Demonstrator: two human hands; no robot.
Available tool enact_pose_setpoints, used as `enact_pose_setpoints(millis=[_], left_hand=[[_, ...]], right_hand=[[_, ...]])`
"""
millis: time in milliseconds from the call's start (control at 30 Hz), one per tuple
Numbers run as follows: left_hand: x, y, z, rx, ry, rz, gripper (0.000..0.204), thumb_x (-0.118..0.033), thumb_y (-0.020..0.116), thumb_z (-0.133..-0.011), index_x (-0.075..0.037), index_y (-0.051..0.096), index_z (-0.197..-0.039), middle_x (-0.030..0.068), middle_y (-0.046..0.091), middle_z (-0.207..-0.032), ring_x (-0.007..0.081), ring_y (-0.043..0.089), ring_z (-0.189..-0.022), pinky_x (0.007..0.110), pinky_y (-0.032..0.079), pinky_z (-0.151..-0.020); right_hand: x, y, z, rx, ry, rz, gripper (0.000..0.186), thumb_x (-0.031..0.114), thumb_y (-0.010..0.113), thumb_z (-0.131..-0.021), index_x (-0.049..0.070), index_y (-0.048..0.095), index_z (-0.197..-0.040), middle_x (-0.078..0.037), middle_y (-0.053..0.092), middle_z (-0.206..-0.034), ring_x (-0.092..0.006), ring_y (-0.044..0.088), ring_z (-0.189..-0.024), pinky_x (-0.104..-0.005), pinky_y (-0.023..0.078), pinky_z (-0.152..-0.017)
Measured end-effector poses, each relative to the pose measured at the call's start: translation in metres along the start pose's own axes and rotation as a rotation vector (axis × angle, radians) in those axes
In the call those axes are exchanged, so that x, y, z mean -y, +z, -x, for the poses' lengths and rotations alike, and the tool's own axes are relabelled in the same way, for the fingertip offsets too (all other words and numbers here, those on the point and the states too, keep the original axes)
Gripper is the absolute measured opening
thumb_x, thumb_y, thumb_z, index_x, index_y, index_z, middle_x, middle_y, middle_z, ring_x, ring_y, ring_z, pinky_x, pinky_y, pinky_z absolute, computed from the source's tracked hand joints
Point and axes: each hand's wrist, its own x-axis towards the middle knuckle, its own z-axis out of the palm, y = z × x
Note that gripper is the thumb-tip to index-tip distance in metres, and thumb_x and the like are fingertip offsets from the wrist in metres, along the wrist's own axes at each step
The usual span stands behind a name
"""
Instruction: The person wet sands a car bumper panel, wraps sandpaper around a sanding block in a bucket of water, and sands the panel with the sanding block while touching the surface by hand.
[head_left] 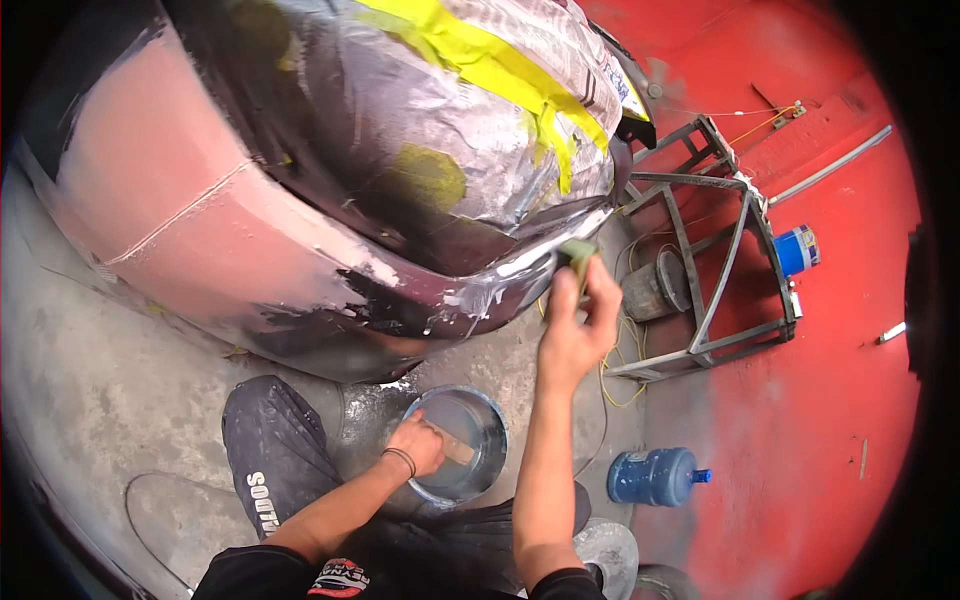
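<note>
Head view, looking down.

1. Right hand [572, 325]: we see it raised, fingers closed around a green sanding block [577, 255]. The block's upper end touches the lower edge of the car body panel [200, 210], where the dark wet strip runs.

2. Left hand [418, 445]: we see it lowered into the bucket [490, 415], closed on a tan flat piece [458, 448], possibly a sheet of abrasive paper; we cannot tell its kind for certain. A dark band sits on the wrist.

3. Bucket: round, metal-grey, holding water, standing on the concrete floor [90, 400] between the two forearms and just below the panel.

4. Car body panel: pinkish primer on the left face, dark and glossy along the lower edge, with pale filler patches. Above it we note masking of newspaper [480, 130] held by yellow tape [490, 65].

5. Dark cloth [270, 450]: lying on the floor, left of the bucket, beside the left forearm.

6. Metal frame [720, 260]: grey angle-iron stand, right of the panel, against the red wall [830, 400].

7. Grey pail [655, 285]: standing inside the frame, near the right hand.

8. Blue water jug [655, 477]: lying on its side on the floor, right of the right forearm.

9. Blue can [797, 248]: small, beyond the frame at the wall.

10. Yellow cord [620, 375]: loose on the floor under the frame.
</note>
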Motion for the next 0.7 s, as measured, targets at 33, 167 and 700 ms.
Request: enact_pose_setpoints(millis=[33, 167, 700], left_hand=[[0.0, 0.003, 0.0, -0.038, 0.013, -0.017, 0.036, -0.038, 0.068, -0.092, -0.007, 0.086, -0.096, 0.0163, 0.084, -0.101, 0.0294, 0.08, -0.102, 0.046, 0.04, -0.125], [0.005, 0.01, 0.001, -0.049, 0.0, -0.033, 0.036, -0.038, 0.068, -0.092, -0.007, 0.085, -0.095, 0.0169, 0.083, -0.097, 0.0293, 0.08, -0.1, 0.046, 0.04, -0.125], [0.0, -0.008, -0.001, 0.02, 0.01, -0.005, 0.042, -0.042, 0.072, -0.091, -0.005, 0.087, -0.105, 0.0182, 0.084, -0.109, 0.0311, 0.077, -0.114, 0.046, 0.039, -0.127]], right_hand=[[-0.008, 0.007, -0.014, -0.039, 0.14, -0.062, 0.037, 0.013, 0.081, -0.103, 0.001, 0.073, -0.137, -0.011, 0.075, -0.128, -0.0149, 0.067, -0.116, -0.0303, 0.052, -0.101], [0.012, -0.002, 0.038, 0.005, 0.039, -0.073, 0.036, 0.006, 0.081, -0.101, 0.0, 0.074, -0.137, -0.014, 0.072, -0.133, -0.0196, 0.068, -0.121, -0.036, 0.053, -0.108], [0.01, 0.013, 0.0, -0.069, 0.009, -0.189, 0.032, 0.001, 0.08, -0.101, -0.002, 0.078, -0.133, -0.013, 0.071, -0.134, -0.0282, 0.069, -0.127, -0.0412, 0.053, -0.113]])
